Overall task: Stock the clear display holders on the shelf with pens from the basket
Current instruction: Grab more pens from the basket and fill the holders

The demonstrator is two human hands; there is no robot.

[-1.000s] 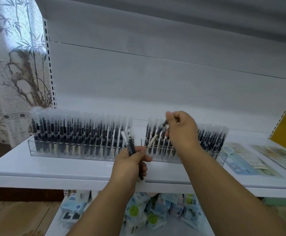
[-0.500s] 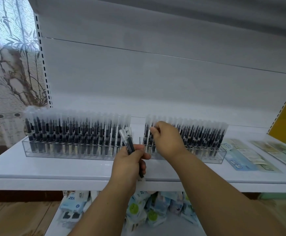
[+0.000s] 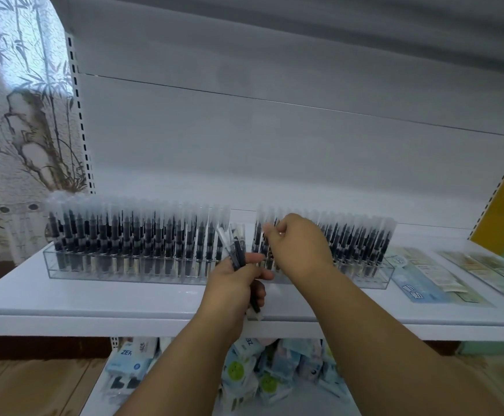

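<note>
The right hand (image 3: 300, 247) is at the left end of the right-hand clear acrylic display holder (image 3: 374, 280), thumb and fingertips pinched together on the frosted cap of a black pen (image 3: 266, 235) in the rows there. Whether that pen is fully seated, I cannot tell; the blur hides the slot.

Just left of that holder and in front of it, the left hand (image 3: 232, 291) has its fingers wrapped around a small bundle of black pens with clear caps (image 3: 235, 250), caps up and fanned slightly, tips poking out below the fist over the front lip of the white metal shelf (image 3: 94, 298).

Further left of that holder, across a short gap, sits the long clear acrylic holder (image 3: 124, 265), which looks packed end to end. The basket is not in view.

For a clean job here, I'd say: keep the pen upright and push straight down on the cap until it stops, so it doesn't lean on its neighbours. Keep the bundle close by the holder's left end so each reach is short, and draw one pen at a time from the fan rather than loosening the whole fist. The risk, as I judge it, is knocking the neighbouring caps askew with the knuckles.
</note>
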